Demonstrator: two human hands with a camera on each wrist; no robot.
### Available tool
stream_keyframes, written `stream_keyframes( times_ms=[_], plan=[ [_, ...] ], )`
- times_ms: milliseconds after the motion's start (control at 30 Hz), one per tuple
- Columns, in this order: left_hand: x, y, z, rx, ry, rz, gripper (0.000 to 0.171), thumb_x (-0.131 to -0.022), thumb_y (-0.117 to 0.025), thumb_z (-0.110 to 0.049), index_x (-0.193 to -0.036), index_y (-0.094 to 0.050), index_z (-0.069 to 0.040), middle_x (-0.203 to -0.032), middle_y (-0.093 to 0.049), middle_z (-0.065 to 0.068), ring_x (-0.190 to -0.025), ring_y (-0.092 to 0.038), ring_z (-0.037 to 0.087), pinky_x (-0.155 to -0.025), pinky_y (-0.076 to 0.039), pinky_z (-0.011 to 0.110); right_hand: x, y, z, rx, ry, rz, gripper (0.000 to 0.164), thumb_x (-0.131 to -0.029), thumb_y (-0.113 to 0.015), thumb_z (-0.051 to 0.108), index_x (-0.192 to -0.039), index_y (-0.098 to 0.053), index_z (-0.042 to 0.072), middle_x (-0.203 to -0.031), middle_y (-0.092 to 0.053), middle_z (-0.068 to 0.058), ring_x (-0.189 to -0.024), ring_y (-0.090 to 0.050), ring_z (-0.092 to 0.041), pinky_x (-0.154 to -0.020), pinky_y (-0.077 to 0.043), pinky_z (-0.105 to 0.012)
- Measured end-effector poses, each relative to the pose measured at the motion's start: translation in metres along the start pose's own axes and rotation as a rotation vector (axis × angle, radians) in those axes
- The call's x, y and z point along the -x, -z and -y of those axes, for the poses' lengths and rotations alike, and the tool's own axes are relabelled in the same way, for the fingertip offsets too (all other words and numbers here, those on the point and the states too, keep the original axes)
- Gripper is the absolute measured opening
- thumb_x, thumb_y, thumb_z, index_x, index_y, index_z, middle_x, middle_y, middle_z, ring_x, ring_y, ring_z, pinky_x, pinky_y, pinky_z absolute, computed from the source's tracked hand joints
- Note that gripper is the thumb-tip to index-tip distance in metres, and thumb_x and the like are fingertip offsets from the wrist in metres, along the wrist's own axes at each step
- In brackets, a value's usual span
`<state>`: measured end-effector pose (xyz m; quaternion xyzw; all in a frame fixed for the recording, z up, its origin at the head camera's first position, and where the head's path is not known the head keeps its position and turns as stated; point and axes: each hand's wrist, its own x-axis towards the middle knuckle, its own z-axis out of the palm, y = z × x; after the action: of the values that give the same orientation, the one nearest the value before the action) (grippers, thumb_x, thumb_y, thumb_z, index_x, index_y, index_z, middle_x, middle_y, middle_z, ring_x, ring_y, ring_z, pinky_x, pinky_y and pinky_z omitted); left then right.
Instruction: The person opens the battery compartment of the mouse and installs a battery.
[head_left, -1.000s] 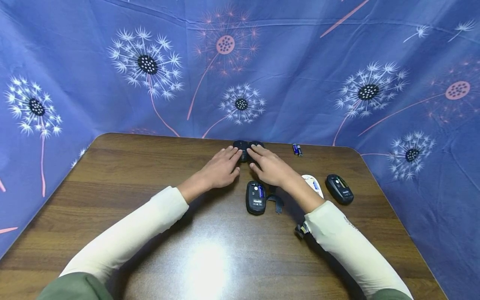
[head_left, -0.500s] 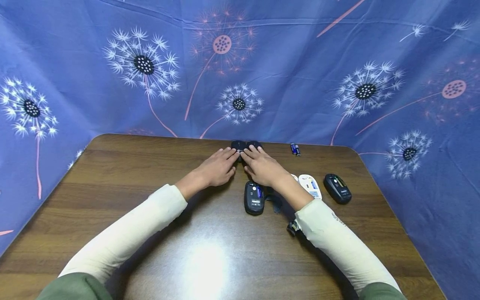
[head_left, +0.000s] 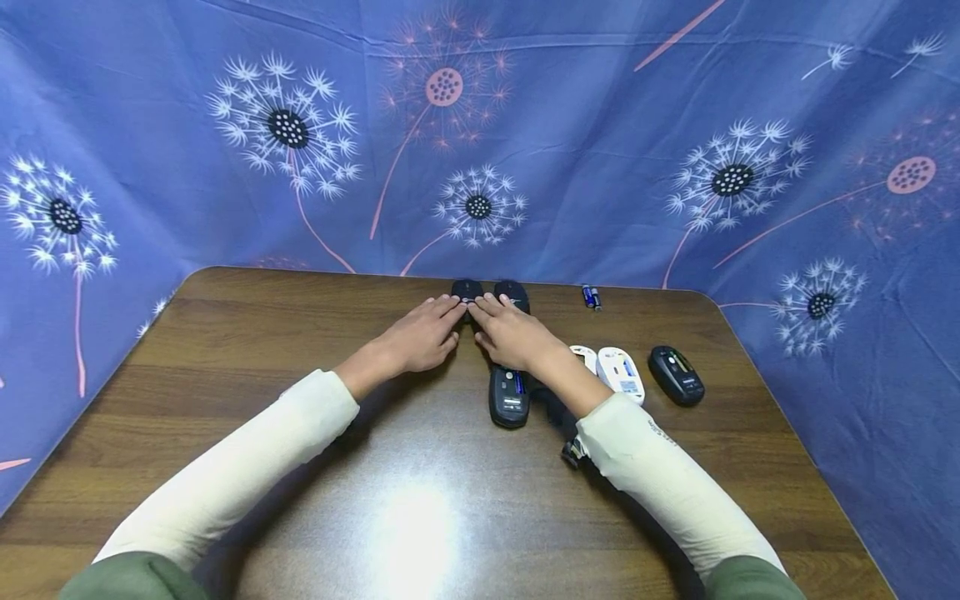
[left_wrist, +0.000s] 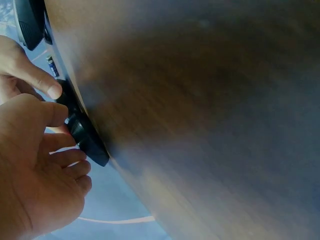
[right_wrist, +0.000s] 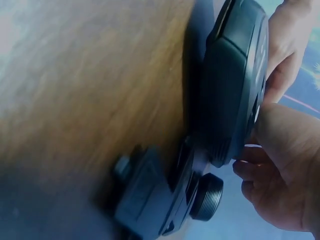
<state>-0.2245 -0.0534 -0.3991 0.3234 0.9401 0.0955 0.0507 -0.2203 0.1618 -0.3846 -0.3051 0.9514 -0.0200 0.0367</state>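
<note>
Two black computer mice lie at the back edge of the table in the head view, a left mouse (head_left: pixel 467 288) and a right mouse (head_left: pixel 513 293), with a gap between them. My left hand (head_left: pixel 422 333) reaches in from the left, its fairly straight fingertips at the near end of the left mouse. From the other side my right hand (head_left: pixel 513 333) extends its fingers to the same end, fingertips close to the left hand's. Right hand and fingers partly cover the near ends of both mice. The left wrist view shows the left mouse (left_wrist: pixel 89 141) beside the left fingers.
Nearer me lies an upturned black mouse (head_left: pixel 509 400) with its battery bay exposed, partly under the right wrist. To the right are an opened white mouse (head_left: pixel 621 375), a white cover (head_left: pixel 582 357), another upturned black mouse (head_left: pixel 676 375) and two blue batteries (head_left: pixel 591 297).
The left mouse has slid left, widening the gap between the two back mice. Both hands have shifted left, and the right forearm uncovers more of the white mouse and its cover.
</note>
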Motion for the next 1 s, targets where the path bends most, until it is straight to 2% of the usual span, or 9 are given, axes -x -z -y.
stream_keyframes(
  times_ms=[167, 233, 333, 400, 467, 500, 733, 900, 1000],
  plan=[
    [0.005, 0.001, 0.005, 0.015, 0.005, -0.004, 0.062, -0.119, -0.049, -0.022, -0.172, -0.037, 0.005, -0.182, -0.034, 0.028, -0.172, -0.031, 0.044, -0.146, -0.023, 0.056, -0.006, 0.0, 0.005, 0.014, 0.024, 0.001, 0.061, -0.117, -0.059, 0.024, -0.17, -0.045, -0.003, -0.179, -0.042, -0.025, -0.17, -0.037, -0.041, -0.145, -0.027, -0.056],
    [-0.002, -0.017, 0.024, 0.008, -0.023, -0.036, 0.063, -0.12, -0.045, -0.03, -0.174, -0.036, 0.002, -0.183, -0.033, 0.025, -0.173, -0.031, 0.041, -0.147, -0.022, 0.054, -0.008, -0.001, 0.007, 0.019, 0.032, 0.0, 0.061, -0.117, -0.06, 0.024, -0.169, -0.045, -0.003, -0.178, -0.042, -0.025, -0.17, -0.037, -0.041, -0.145, -0.027, -0.056],
    [-0.007, -0.029, 0.037, 0.018, -0.032, -0.059, 0.064, -0.12, -0.045, -0.033, -0.174, -0.037, 0.0, -0.183, -0.035, 0.024, -0.173, -0.031, 0.041, -0.147, -0.022, 0.055, -0.016, -0.012, 0.0, 0.02, 0.037, -0.006, 0.062, -0.117, -0.059, 0.028, -0.17, -0.045, -0.002, -0.179, -0.042, -0.024, -0.17, -0.037, -0.04, -0.146, -0.026, -0.054],
    [-0.014, -0.043, 0.05, 0.055, -0.025, -0.082, 0.064, -0.119, -0.046, -0.036, -0.174, -0.039, -0.004, -0.183, -0.035, 0.022, -0.173, -0.03, 0.04, -0.147, -0.023, 0.056, -0.018, -0.012, 0.0, -0.014, 0.011, 0.02, 0.063, -0.117, -0.059, 0.03, -0.171, -0.044, 0.001, -0.181, -0.04, -0.022, -0.171, -0.036, -0.039, -0.145, -0.027, -0.054],
    [-0.009, -0.032, 0.039, 0.115, 0.015, -0.065, 0.063, -0.118, -0.05, -0.031, -0.173, -0.041, -0.002, -0.182, -0.037, 0.023, -0.172, -0.032, 0.043, -0.145, -0.026, 0.062, -0.025, -0.024, -0.011, -0.071, -0.006, 0.013, 0.064, -0.118, -0.058, 0.036, -0.173, -0.044, 0.005, -0.182, -0.038, -0.018, -0.171, -0.037, -0.036, -0.144, -0.032, -0.053],
    [-0.012, -0.038, 0.044, 0.152, 0.024, -0.072, 0.064, -0.118, -0.049, -0.034, -0.174, -0.041, -0.005, -0.183, -0.036, 0.022, -0.172, -0.032, 0.043, -0.144, -0.025, 0.063, -0.029, -0.03, -0.014, -0.103, -0.02, 0.01, 0.064, -0.118, -0.057, 0.038, -0.173, -0.044, 0.006, -0.183, -0.038, -0.018, -0.17, -0.038, -0.036, -0.143, -0.034, -0.053],
    [-0.021, -0.041, 0.044, 0.382, 0.126, -0.1, 0.069, -0.119, -0.049, -0.033, -0.179, -0.028, -0.006, -0.183, -0.032, 0.024, -0.171, -0.032, 0.045, -0.142, -0.03, 0.063, -0.052, -0.071, -0.037, -0.241, -0.035, -0.163, 0.062, -0.115, -0.059, 0.034, -0.167, -0.052, 0.002, -0.169, -0.056, -0.024, -0.159, -0.055, -0.039, -0.133, -0.05, -0.052],
    [-0.029, -0.042, 0.044, 0.397, 0.203, -0.132, 0.073, -0.116, -0.051, -0.031, -0.175, -0.028, 0.007, -0.177, -0.041, 0.03, -0.167, -0.039, 0.046, -0.142, -0.031, 0.058, -0.035, -0.033, -0.008, -0.329, -0.12, -0.121, 0.062, -0.113, -0.063, 0.026, -0.166, -0.05, -0.002, -0.17, -0.052, -0.031, -0.161, -0.051, -0.044, -0.134, -0.048, -0.057],
    [-0.034, -0.045, 0.047, 0.412, 0.238, -0.122, 0.074, -0.116, -0.053, -0.033, -0.173, -0.032, 0.009, -0.176, -0.045, 0.029, -0.161, -0.044, 0.046, -0.14, -0.035, 0.057, -0.023, -0.01, 0.009, -0.369, -0.17, -0.092, 0.061, -0.114, -0.063, 0.023, -0.167, -0.049, -0.004, -0.162, -0.06, -0.032, -0.146, -0.066, -0.041, -0.124, -0.058, -0.053]
  ],
)
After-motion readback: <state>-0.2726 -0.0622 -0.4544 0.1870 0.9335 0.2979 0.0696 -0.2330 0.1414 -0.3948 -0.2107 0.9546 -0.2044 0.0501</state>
